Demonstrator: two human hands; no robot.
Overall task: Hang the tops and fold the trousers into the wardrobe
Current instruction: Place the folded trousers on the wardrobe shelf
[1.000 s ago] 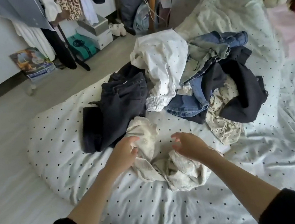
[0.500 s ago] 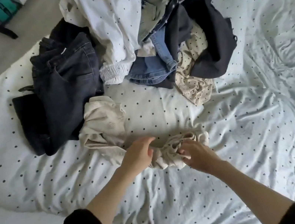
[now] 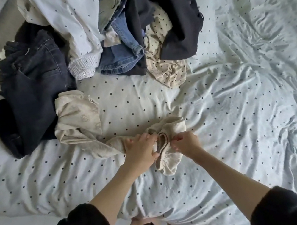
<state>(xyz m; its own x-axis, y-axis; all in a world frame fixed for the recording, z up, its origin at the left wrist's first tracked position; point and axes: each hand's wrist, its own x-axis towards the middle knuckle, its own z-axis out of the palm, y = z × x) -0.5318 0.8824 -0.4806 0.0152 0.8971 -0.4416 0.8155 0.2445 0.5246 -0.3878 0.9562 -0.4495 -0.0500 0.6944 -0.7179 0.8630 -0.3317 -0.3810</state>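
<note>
The left hand (image 3: pixel 141 150) lies on the bunched near end of the cream top (image 3: pixel 78 120), fingers curled over the fabric and thumb tucked under a fold, gripping it. The right hand (image 3: pixel 185 142) sits just beside it, fingertips pinching the same bunch at a dark-edged opening, likely the neckline. The top lies on the bed (image 3: pixel 242 116), stretched from both hands up and to the left, where its far end spreads wide and touches the black jeans (image 3: pixel 29 89). It is pale cream with a faint embroidered pattern, crumpled, and gathered tight where the hands meet. Beyond it, well apart from the hands, sits the pile: a white dotted garment (image 3: pixel 70 27), blue jeans (image 3: pixel 123 51), a dark jacket (image 3: pixel 173 19) and a cream dotted piece (image 3: pixel 165 66), overlapping one another. Compared with half a second ago, the hands have drawn closer together on the bunch, the dark-edged opening has turned up between them, and a loose fold now hangs toward the person below the right hand. The far end of the top and the pile have stayed where they were.
</note>
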